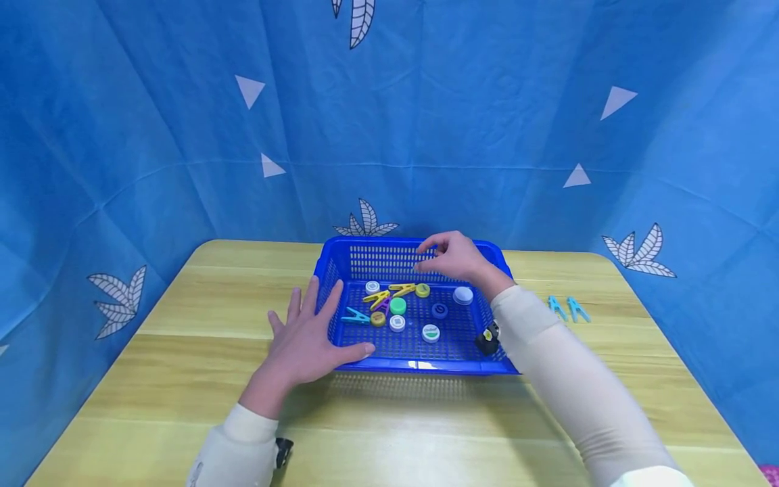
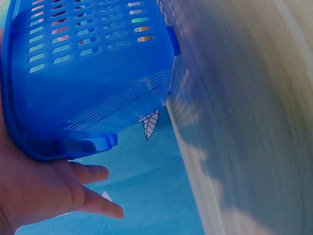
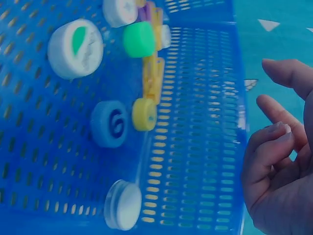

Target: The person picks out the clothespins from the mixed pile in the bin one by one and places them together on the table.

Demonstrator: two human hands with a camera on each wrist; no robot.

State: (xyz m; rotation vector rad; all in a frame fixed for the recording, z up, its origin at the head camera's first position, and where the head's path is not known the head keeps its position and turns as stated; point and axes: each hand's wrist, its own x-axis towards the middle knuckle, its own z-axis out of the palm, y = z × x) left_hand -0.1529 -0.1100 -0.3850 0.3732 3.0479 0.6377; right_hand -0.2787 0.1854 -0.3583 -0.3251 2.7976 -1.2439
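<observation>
A blue plastic basket [image 1: 426, 366] holds several bottle caps and clothes pegs. My left hand [image 1: 307, 341] rests at its left rim with the fingers spread and straight; in the left wrist view the hand [image 2: 44, 191] is against the rim's outer side. Over the basket's back part hovers my right hand [image 1: 456, 257], its thumb and index finger apart and the other fingers bent, with nothing seen between them. Beneath it lie a white cap [image 3: 124, 205], a blue cap [image 3: 108, 125] and a yellow cap [image 3: 144, 114]. A green cap [image 1: 398, 306] sits mid-basket beside yellow pegs [image 1: 402, 289].
Two light-blue pegs [image 1: 566, 309] lie on the wooden table [image 1: 402, 439], right of the basket. Inside the basket, another light-blue peg [image 1: 356, 316] is at the left. A blue patterned curtain [image 1: 426, 122] hangs behind the table.
</observation>
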